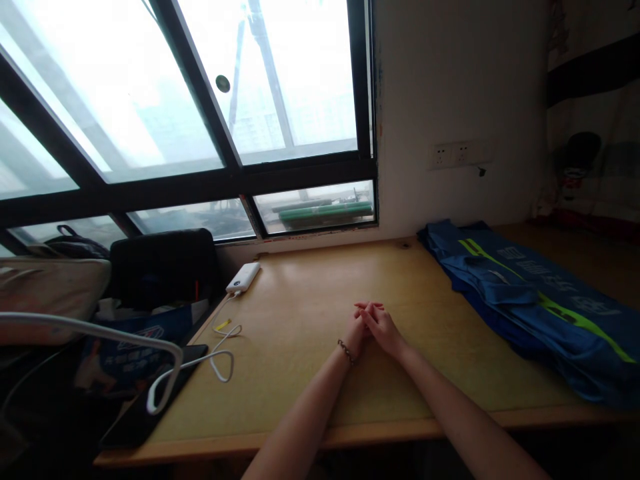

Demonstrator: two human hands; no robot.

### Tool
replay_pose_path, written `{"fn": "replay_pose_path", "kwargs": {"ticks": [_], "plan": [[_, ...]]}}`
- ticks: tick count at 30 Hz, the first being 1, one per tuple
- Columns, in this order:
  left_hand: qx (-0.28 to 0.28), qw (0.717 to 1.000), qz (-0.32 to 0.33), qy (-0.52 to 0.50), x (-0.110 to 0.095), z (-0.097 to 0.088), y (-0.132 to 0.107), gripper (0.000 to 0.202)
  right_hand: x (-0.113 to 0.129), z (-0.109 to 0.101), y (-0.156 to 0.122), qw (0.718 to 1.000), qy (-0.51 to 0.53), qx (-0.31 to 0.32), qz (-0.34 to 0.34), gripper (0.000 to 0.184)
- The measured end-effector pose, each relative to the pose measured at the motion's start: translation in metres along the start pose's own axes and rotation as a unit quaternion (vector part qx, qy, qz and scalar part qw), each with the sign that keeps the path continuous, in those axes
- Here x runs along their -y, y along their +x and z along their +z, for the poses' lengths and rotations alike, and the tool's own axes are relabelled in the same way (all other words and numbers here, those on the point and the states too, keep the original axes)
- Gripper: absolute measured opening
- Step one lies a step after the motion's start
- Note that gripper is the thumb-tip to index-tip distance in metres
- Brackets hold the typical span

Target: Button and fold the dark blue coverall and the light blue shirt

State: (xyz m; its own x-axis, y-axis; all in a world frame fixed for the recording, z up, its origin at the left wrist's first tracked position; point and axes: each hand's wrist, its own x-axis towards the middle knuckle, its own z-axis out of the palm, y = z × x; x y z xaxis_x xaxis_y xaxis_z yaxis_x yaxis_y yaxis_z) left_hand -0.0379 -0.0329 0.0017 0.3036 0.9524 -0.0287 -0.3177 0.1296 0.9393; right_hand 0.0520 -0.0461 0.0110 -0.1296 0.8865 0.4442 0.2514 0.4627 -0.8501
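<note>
My left hand (pixel 356 331) and my right hand (pixel 384 328) rest together on the wooden desk (pixel 310 313), fingers interlaced and clasped around each other. Nothing shows between them. A dark beaded bracelet (pixel 346 351) circles my left wrist. Both forearms reach in from the bottom edge. The nearest objects are a white power bank (pixel 243 277) to the far left and a folded blue garment (pixel 540 303) to the right.
A white cable (pixel 220 357) loops from the power bank toward a dark phone (pixel 150 400) at the desk's left edge. A black bag (pixel 165 267) and clutter sit left of the desk. A large window lies ahead, with wall sockets (pixel 450 155) at right.
</note>
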Motion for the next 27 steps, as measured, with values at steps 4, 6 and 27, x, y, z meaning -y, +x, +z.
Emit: {"fn": "replay_pose_path", "kwargs": {"ticks": [4,6,27], "plan": [[0.007,1.000,-0.003,-0.014,-0.001,0.001,-0.001,0.043,0.001,0.000,-0.001,1.000,0.001,0.000,0.001,0.043],[0.009,1.000,-0.001,-0.019,-0.001,0.001,-0.001,0.042,0.001,0.000,0.000,1.000,0.000,-0.003,0.002,0.043],[-0.012,0.996,-0.052,0.075,0.013,-0.005,0.018,0.031,-0.028,-0.172,0.000,0.920,-0.360,-0.118,0.098,0.051]]}}
